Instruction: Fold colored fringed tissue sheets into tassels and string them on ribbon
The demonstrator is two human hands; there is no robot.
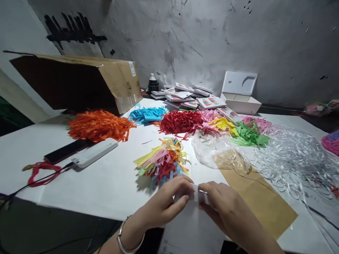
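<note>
My left hand (176,197) and my right hand (221,203) are close together at the table's front edge. Their fingers are closed on a small white paper piece (195,192), one hand at each side of it. Just beyond my left hand lies a multicoloured bundle of paper strips (165,158). A brown paper sheet (254,194) lies beyond and to the right of my right hand. Clear plastic bags (206,150) rest partly on that sheet.
Orange (99,125), blue (147,114), red (181,121) and green strips (249,134) lie across the table. Silver tinsel (299,151) spreads at right. A cardboard box (123,83), flat boxes (182,95), an open white box (239,102) and a power bank (95,153) are also there.
</note>
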